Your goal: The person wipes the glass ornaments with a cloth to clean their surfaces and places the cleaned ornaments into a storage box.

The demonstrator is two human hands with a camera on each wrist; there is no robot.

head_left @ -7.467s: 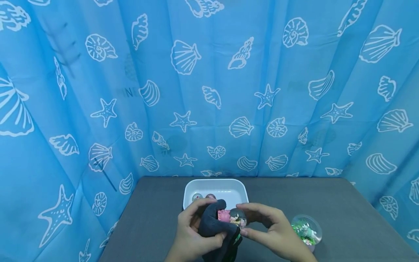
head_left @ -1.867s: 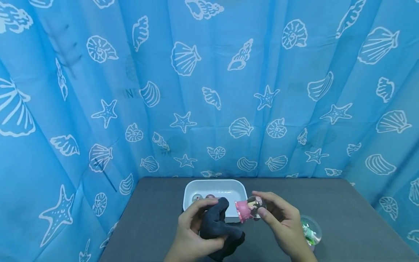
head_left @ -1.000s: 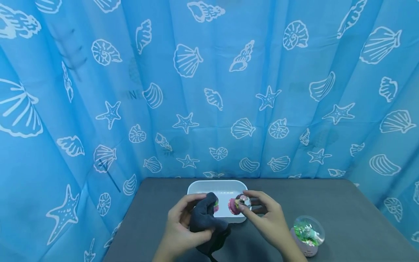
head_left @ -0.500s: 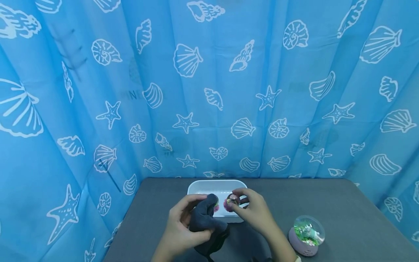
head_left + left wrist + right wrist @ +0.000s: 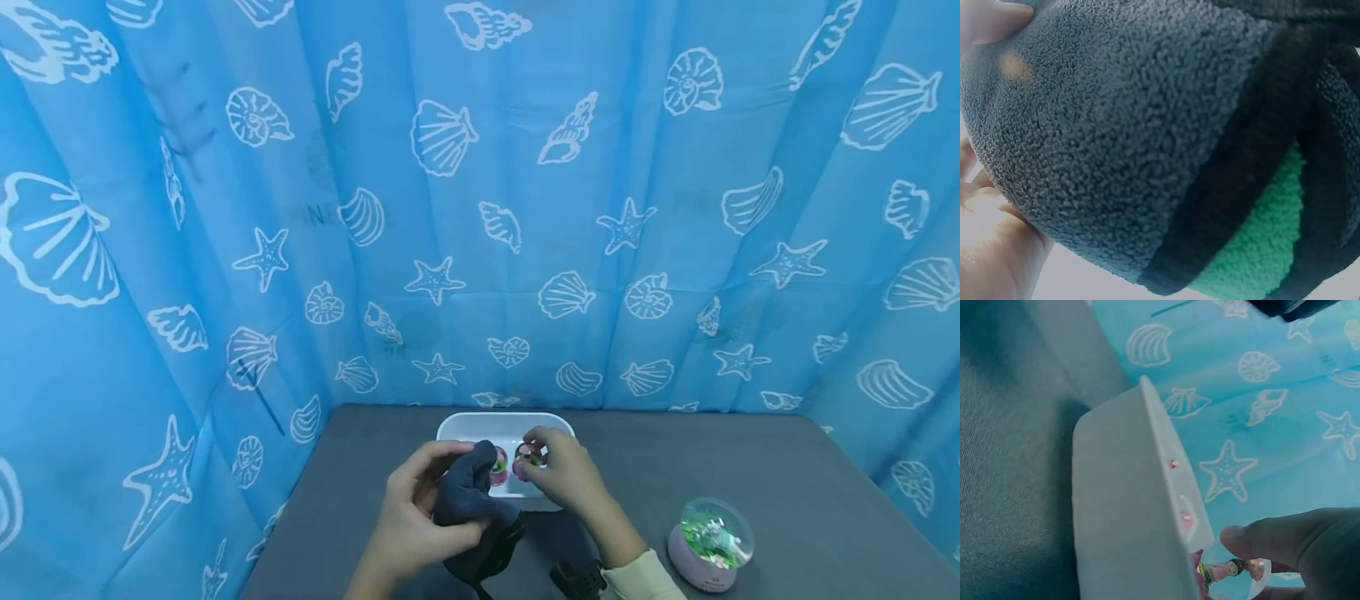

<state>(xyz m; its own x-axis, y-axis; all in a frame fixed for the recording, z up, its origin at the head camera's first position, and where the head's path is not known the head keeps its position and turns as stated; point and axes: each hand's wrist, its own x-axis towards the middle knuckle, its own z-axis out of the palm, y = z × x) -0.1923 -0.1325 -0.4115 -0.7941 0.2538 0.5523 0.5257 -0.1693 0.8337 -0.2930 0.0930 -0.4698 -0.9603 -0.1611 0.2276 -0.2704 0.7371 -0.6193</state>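
Observation:
A dark grey cloth point(image 5: 463, 492) with black edging is bunched in my left hand point(image 5: 412, 521), thumb in front and fingers behind. In the left wrist view the cloth point(image 5: 1110, 131) fills most of the picture, and a green side shows below its edging. My right hand point(image 5: 566, 475) pinches a small snow globe point(image 5: 527, 457) with a pink base at the right end of the white tray point(image 5: 517, 492). The right wrist view shows that globe point(image 5: 1229, 575) just past the tray's wall point(image 5: 1125, 494), a tiny figure inside it. Whether its base touches the tray's floor is hidden.
Another small globe point(image 5: 498, 467) with a pink base is in the tray, partly behind the cloth. A larger snow globe point(image 5: 708, 546) with a lilac base stands on the grey tabletop point(image 5: 780, 467) to the right. A blue shell-print curtain point(image 5: 510, 208) hangs behind.
The small globe, earlier held against the cloth between both hands, has moved away from it and then down into the tray with my right hand. My left hand still holds the cloth.

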